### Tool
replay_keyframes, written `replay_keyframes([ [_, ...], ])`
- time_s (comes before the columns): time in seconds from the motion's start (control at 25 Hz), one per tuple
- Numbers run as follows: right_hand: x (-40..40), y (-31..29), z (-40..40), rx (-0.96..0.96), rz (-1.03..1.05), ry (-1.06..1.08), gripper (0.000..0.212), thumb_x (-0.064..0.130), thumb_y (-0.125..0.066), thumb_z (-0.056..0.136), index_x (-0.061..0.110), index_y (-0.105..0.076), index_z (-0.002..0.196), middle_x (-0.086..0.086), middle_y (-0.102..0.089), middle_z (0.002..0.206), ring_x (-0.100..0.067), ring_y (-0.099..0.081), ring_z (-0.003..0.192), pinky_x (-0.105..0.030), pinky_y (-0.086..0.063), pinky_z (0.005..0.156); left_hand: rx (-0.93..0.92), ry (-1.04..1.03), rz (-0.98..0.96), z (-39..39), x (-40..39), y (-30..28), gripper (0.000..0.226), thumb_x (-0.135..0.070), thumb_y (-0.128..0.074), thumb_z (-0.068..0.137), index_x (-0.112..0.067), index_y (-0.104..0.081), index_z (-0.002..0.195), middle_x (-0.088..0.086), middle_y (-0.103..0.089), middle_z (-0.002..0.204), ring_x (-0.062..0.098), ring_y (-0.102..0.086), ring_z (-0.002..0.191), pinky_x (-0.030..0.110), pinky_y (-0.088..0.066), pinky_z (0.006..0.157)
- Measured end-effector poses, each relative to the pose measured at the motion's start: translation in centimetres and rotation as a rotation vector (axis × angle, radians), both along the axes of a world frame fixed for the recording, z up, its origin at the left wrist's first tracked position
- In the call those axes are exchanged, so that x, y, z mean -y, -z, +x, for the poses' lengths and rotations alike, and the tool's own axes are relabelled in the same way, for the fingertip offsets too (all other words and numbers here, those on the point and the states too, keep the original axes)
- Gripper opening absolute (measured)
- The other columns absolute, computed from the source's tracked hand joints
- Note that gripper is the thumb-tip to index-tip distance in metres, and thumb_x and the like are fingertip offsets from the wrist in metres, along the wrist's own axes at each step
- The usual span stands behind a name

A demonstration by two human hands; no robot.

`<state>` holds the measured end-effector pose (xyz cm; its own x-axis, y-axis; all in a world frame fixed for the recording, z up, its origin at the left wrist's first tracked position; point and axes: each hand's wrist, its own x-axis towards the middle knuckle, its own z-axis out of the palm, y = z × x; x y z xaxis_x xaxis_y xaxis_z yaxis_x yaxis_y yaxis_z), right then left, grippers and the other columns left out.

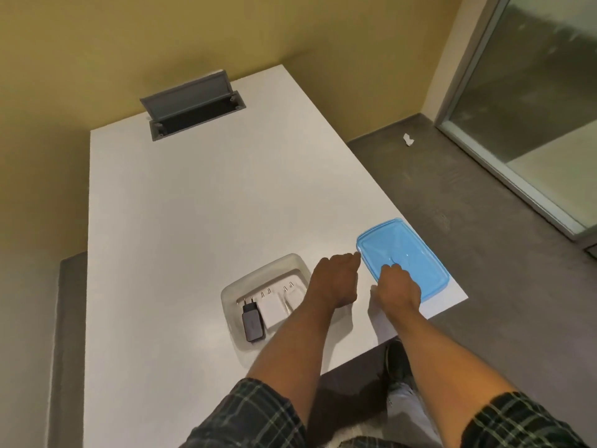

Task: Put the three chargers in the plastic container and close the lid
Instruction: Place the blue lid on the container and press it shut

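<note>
1. Hands first: the left hand (336,279) reaches forward with its fingers bent down and bunched, the fingertips touching or almost touching the near-left corner of the blue lid (403,258); it holds nothing I can see, and how narrow the pinch is cannot be told.
2. Beside it, the right hand (399,286) lies over the near edge of the lid, fingers curled down onto the blue plastic. Whether it grips the rim or only presses on it cannot be told, as the fingertips are hidden under the hand.
3. Ahead of and to the right of both hands, the lid lies flat on the white table (193,205), close to the table's right edge and apart from the box.
4. Just left of the left wrist sits the clear plastic box (258,273), uncovered; the left forearm crosses over its right part.
5. Inside the box lie 3 chargers in a row with prongs pointing away: a black charger (252,321) furthest from the hands, a white charger (269,310) touching it, and a second white charger (292,299) nearest the left wrist, partly hidden by the arm.
6. Both forearms are bare, with checked sleeves (255,415) pushed up near the elbows.
</note>
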<state>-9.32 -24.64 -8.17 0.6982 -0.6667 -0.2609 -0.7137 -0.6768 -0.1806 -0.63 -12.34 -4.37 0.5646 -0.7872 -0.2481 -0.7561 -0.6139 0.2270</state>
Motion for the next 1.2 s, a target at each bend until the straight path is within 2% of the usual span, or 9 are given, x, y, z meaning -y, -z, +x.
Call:
replay_keyframes([
  [0.16,1.1,0.5,-0.6,-0.023,0.055,-0.006,0.02,0.03,-0.068,0.091,0.018,-0.065,0.108,-0.002,-0.067,0.098,-0.021,-0.066,0.089,-0.033,-0.058,0.076,-0.069,0.058,0.113,-0.9,2.2,1.5,0.064,-0.022,-0.048,0.1,-0.014,-0.026,0.161,0.004,-0.037,0.164,0.029,-0.046,0.142,0.046,-0.044,0.107],
  [0.36,1.8,1.4,-0.8,0.024,0.076,-0.043,0.011,0.021,-0.062,0.095,0.016,-0.066,0.104,-0.003,-0.068,0.096,-0.021,-0.065,0.086,-0.031,-0.053,0.072,-0.075,0.1,0.204,-0.8,3.2,2.2,0.071,-0.017,-0.052,0.1,-0.016,-0.019,0.163,0.001,-0.026,0.169,0.029,-0.042,0.144,0.047,-0.042,0.108],
  [0.52,1.7,1.7,-1.3,0.076,0.049,-0.113,0.012,0.023,-0.063,0.096,0.018,-0.069,0.104,0.0,-0.069,0.094,-0.016,-0.065,0.084,-0.028,-0.056,0.075,-0.036,0.141,0.216,-0.4,3.4,2.4,0.075,-0.013,-0.051,0.101,-0.018,-0.012,0.165,-0.001,-0.015,0.173,0.027,-0.026,0.155,0.045,-0.041,0.111],
  [0.6,1.7,1.4,-1.4,0.128,0.016,-0.134,0.012,0.025,-0.064,0.094,0.018,-0.07,0.102,0.0,-0.07,0.093,-0.017,-0.066,0.082,-0.027,-0.055,0.071,-0.005,0.15,0.183,-0.1,3.5,2.2,0.073,-0.014,-0.049,0.101,-0.018,-0.014,0.165,-0.001,-0.014,0.173,0.026,-0.021,0.158,0.044,-0.04,0.112],
  [0.68,1.6,0.4,-1.3,0.213,-0.015,-0.135,0.013,0.027,-0.066,0.09,0.017,-0.07,0.097,0.0,-0.07,0.089,-0.017,-0.066,0.076,-0.025,-0.05,0.063,0.037,0.145,0.14,0.4,3.5,1.5,0.071,-0.013,-0.052,0.1,-0.017,-0.02,0.163,0.001,-0.018,0.172,0.028,-0.02,0.159,0.043,-0.038,0.114],
  [0.8,1.6,-1.4,-0.7,0.38,-0.083,-0.144,0.014,0.027,-0.068,0.085,0.015,-0.07,0.092,-0.001,-0.069,0.084,-0.016,-0.063,0.069,-0.03,-0.055,0.059,0.121,0.108,0.042,1.6,3.6,0.2,0.059,-0.01,-0.057,0.096,-0.015,-0.041,0.153,0.005,-0.032,0.167,0.03,-0.023,0.157,0.043,-0.033,0.115],
  [0.92,1.9,-3.1,0.0,0.559,-0.196,-0.214,0.017,0.024,-0.073,0.079,0.012,-0.069,0.09,-0.004,-0.067,0.079,-0.02,-0.061,0.067,-0.034,-0.054,0.056,0.184,-0.004,-0.056,3.0,3.3,-1.5,0.045,-0.009,-0.059,0.093,-0.016,-0.056,0.138,0.005,-0.053,0.151,0.029,-0.037,0.15,0.043,-0.033,0.114],
  [1.08,2.5,-5.7,2.0,0.696,-0.241,-0.258,0.02,0.031,-0.066,0.082,0.012,-0.067,0.091,-0.005,-0.065,0.08,-0.023,-0.059,0.069,-0.035,-0.05,0.061,0.246,-0.15,-0.168,6.5,2.0,-4.4,0.022,-0.019,-0.059,0.094,-0.017,-0.068,0.113,0.004,-0.068,0.115,0.028,-0.061,0.115,0.038,-0.041,0.097],
  [1.2,2.4,-7.5,4.0,0.794,-0.141,-0.24,0.025,0.035,-0.069,0.086,0.015,-0.067,0.102,-0.001,-0.063,0.084,-0.02,-0.058,0.077,-0.037,-0.049,0.072,0.154,-0.244,-0.234,9.3,-0.1,-6.9,0.025,-0.036,-0.066,0.09,-0.018,-0.072,0.106,0.003,-0.073,0.106,0.028,-0.067,0.099,0.039,-0.049,0.093],
])
